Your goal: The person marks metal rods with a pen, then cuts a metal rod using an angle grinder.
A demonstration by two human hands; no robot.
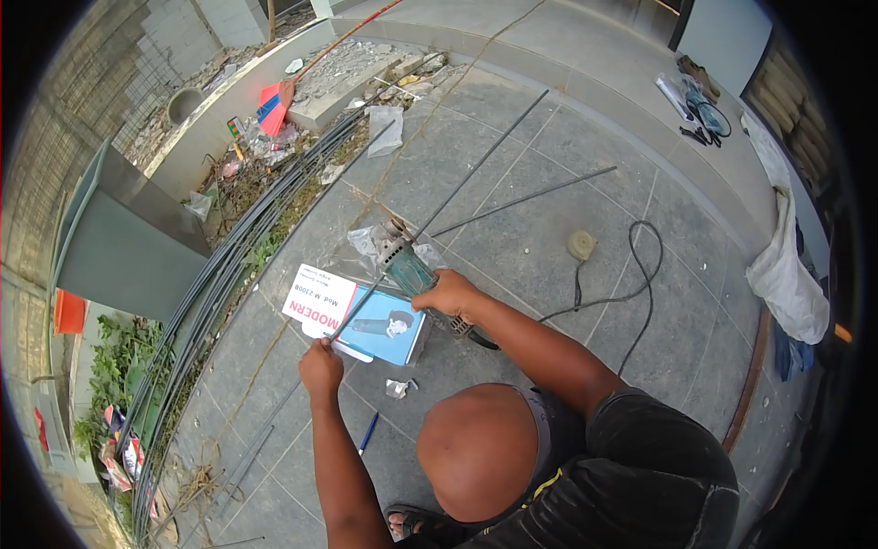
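My right hand [445, 297] is closed around the body of a green angle grinder [408, 269]. The grinder's head points up and away, close to a long thin steel rod [476, 172]; whether the disc touches the rod I cannot tell. My left hand [321, 368] grips the near part of the rod. Beneath the rod and beside the grinder lies a blue and white cardboard box [389, 325] printed "MODERN". Another short rod [526, 200] rests on the tiles past the grinder. My bent bare knee [480, 448] shows at the bottom.
A bundle of long rods [240, 242] runs along the left edge by rubble and plants. A black cable [651, 274] loops across the tiled floor near a round beige object [582, 244]. A blue pen [369, 433] lies near my left forearm. A white sack [780, 265] stands at right.
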